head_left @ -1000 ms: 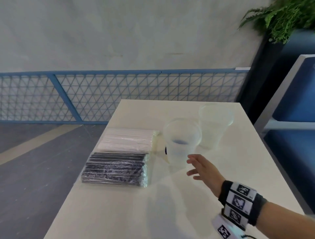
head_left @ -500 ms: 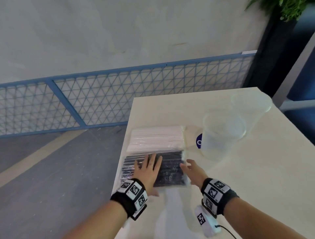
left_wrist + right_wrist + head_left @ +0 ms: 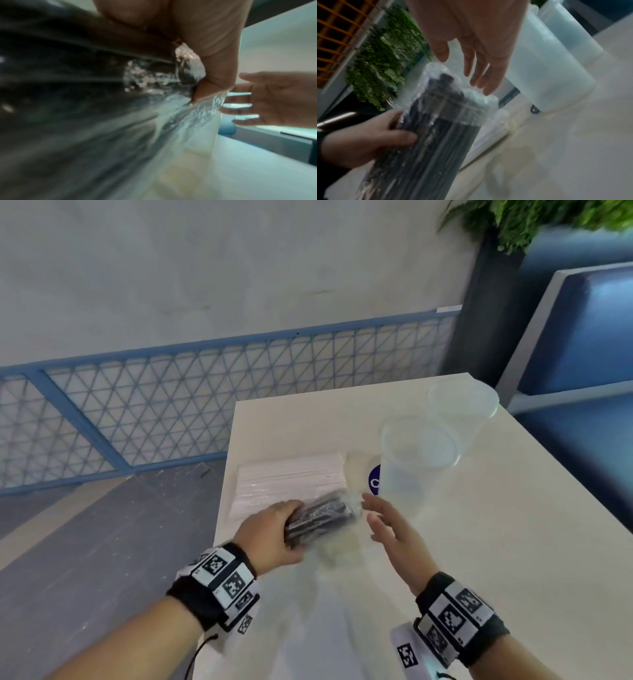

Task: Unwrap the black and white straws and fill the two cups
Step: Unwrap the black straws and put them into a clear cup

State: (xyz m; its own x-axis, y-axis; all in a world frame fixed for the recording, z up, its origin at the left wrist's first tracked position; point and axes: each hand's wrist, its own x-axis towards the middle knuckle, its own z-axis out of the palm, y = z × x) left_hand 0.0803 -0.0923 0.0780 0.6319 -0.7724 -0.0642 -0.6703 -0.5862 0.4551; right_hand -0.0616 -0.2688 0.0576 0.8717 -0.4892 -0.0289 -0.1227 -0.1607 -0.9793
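Note:
My left hand (image 3: 274, 529) grips the pack of black straws (image 3: 322, 517) in clear plastic and holds it tilted above the white table (image 3: 479, 542). The same black pack (image 3: 428, 135) fills the right wrist view, with the left hand (image 3: 368, 139) curled round its side. My right hand (image 3: 387, 525) is open with fingers spread, just right of the pack's plastic end; that hand (image 3: 471, 54) hovers over the pack's top. The white straw pack (image 3: 291, 477) lies flat on the table behind. Two clear cups stand to the right, the near cup (image 3: 414, 460) and the far cup (image 3: 462, 405).
A round blue sticker (image 3: 375, 479) lies on the table by the near cup. The table's left edge (image 3: 222, 498) drops to grey floor. A blue mesh fence (image 3: 171, 405) runs behind, and a blue bench (image 3: 582, 354) and a plant (image 3: 531, 220) are at the right.
My left hand, flat on the black pack half a second ago, has curled round it and lifted it off the table. My right hand has risen beside the pack's right end.

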